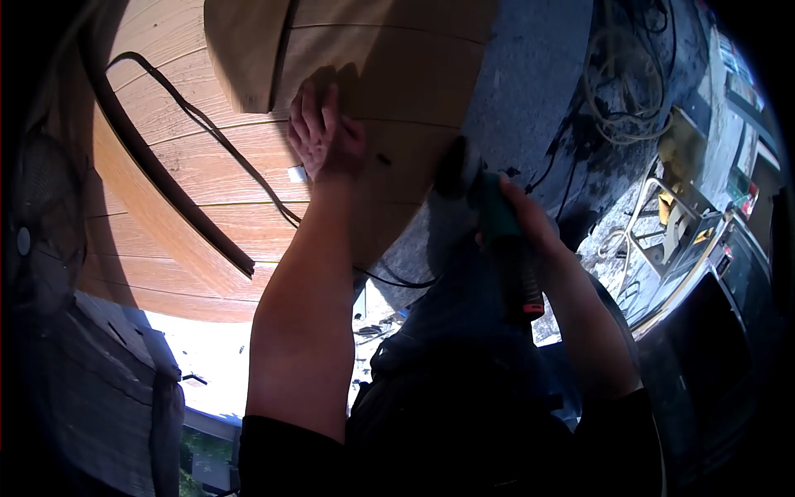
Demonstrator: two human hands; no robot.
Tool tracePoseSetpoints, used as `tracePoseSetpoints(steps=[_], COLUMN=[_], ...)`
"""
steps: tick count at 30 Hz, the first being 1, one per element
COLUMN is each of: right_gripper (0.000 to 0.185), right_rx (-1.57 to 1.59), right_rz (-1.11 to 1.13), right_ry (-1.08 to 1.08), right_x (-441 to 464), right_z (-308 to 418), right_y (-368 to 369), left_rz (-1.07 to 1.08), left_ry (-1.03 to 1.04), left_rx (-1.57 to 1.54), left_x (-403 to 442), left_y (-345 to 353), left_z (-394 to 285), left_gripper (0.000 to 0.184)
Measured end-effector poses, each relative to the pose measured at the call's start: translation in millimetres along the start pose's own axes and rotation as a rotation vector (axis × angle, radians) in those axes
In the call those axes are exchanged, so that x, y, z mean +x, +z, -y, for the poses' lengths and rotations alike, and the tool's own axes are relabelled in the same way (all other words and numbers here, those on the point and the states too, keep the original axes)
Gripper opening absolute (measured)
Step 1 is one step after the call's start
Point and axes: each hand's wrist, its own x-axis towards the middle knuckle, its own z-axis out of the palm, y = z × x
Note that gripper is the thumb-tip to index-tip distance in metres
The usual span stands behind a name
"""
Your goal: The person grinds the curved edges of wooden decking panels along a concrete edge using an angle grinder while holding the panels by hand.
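Note:
My left hand (325, 139) lies on the wood-grain planks (406, 157), its fingers spread a little and pointing away from me. Just beside its wrist is a small white piece (297, 174). My right hand (530, 217) is wrapped round a green and black power tool (499, 211). The dark round head of the tool is at the right edge of the planks; whether it touches them I cannot tell. A small dark bit (383, 159) rests on the planks between my hands.
A loose curved board (157, 199) and a dark strap (207, 124) lie at the left. Another board piece (244, 54) is at the top. Coiled cables (625, 91) lie on the grey floor at the right, near a metal frame (642, 207). A fan (45, 224) stands far left.

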Motion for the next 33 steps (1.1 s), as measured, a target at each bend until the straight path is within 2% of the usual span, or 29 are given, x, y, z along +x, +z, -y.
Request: tracePoseSetpoints(steps=[7,12,17,22,26,28,29,30,31,33], right_gripper=[0.085,0.085,0.084,0.078,0.074,0.076,0.074,0.074,0.073,0.074], right_rx=[0.089,0.097,0.161,0.312,0.519,0.644,0.604,0.707,0.669,0.569], right_rz=[0.028,-0.009,0.083,0.047,-0.088,0.01,-0.124,-0.106,-0.138,-0.338], right_ry=[0.072,0.1,0.129,-0.047,-0.226,-0.314,-0.404,-0.372,-0.393,-0.544], right_x=[2.8,-4.0,-10.9,-60.9,-126.6,-141.3,-172.3,-186.0,-198.8,-228.5], right_z=[-21.9,-38.7,-60.9,-68.2,-82.2,-109.9,-115.3,-127.1,-138.9,-158.7], right_y=[5.8,12.4,4.7,-34.2,-89.8,-137.0,-140.1,-166.4,-189.6,-210.9], left_rz=[-0.055,-0.019,-0.066,-0.081,-0.109,-0.133,-0.126,-0.161,-0.183,-0.161], left_ry=[0.03,0.011,0.051,0.028,0.015,0.012,0.021,0.035,0.018,0.019], left_rx=[0.022,0.015,-0.006,-0.007,0.0,0.002,0.011,0.009,0.015,0.041], left_x=[-0.4,-0.8,-0.1,-2.6,-4.9,-4.9,-5.6,-6.1,-7.7,-7.3], left_y=[4.9,-1.3,-0.2,-4.8,-1.6,7.5,9.5,8.9,9.2,13.3], left_z=[1.7,-4.3,-4.8,-10.3,-8.0,-0.8,3.0,2.5,4.2,4.5], left_gripper=[0.063,0.063,0.064,0.06,0.06,0.059,0.059,0.058,0.058,0.057])
